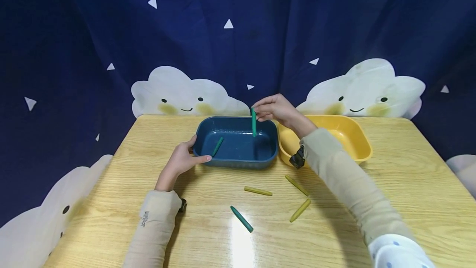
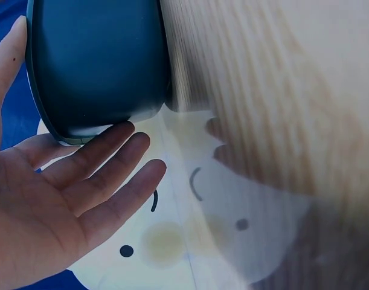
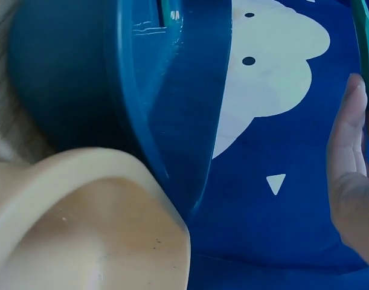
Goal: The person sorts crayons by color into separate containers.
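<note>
My right hand (image 1: 282, 111) pinches a green crayon (image 1: 254, 124) by its upper end. The crayon hangs nearly upright above the right part of the blue bin (image 1: 238, 163); in the right wrist view only part of this crayon (image 3: 366, 48) shows. Another green crayon (image 1: 217, 146) lies inside that bin, toward its left. At the bin's left end rests my left hand (image 1: 182, 158), its thumb at the front rim. The left wrist view shows the fingers (image 2: 105, 181) of that hand fairly straight against the bin's end.
A yellow bin (image 1: 362, 146) adjoins the blue one on the right, partly behind my right forearm. On the wooden table (image 1: 148, 148) in front lie a green crayon (image 1: 241, 218) and yellow crayons (image 1: 258, 190). A dark blue curtain (image 1: 260, 53) with clouds hangs behind.
</note>
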Available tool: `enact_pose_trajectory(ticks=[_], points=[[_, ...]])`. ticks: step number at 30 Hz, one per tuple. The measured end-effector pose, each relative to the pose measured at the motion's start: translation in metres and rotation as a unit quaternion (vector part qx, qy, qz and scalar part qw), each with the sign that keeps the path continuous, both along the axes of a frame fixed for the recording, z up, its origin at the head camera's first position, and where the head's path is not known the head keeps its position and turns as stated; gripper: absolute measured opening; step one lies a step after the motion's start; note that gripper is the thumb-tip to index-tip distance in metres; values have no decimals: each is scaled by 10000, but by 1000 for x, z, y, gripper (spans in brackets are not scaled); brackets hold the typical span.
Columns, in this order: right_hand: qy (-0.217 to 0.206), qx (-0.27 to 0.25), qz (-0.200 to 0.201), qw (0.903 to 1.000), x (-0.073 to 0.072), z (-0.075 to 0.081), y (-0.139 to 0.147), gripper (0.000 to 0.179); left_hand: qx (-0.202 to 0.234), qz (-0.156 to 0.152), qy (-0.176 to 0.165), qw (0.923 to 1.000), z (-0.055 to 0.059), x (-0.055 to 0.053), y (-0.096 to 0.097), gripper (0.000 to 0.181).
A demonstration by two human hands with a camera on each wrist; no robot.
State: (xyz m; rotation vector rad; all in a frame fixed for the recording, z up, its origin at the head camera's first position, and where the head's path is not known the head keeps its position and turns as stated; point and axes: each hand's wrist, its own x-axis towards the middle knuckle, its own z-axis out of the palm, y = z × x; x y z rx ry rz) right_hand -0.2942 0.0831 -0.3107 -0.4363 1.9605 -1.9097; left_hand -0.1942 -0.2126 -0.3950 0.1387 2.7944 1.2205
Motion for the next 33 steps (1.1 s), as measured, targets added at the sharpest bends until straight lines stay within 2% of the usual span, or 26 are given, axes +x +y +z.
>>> enact_pose_trajectory(ticks=[9, 16, 24, 33], points=[[-37, -175, -205, 9996, -11, -2, -10, 22, 53, 20, 20, 10000, 2, 0, -1, 95], [-389, -408, -316, 9979, -16, -9, -20, 22, 61, 90, -21, 9999, 1, 0, -1, 96], [-382, -239, -321, 9985, -24, -13, -28, 26, 65, 39, 7, 10000, -1, -1, 0, 96], [-384, -239, -247, 9987, -30, -15, -45, 22, 69, 9, 32, 10000, -1, -2, -1, 94]])
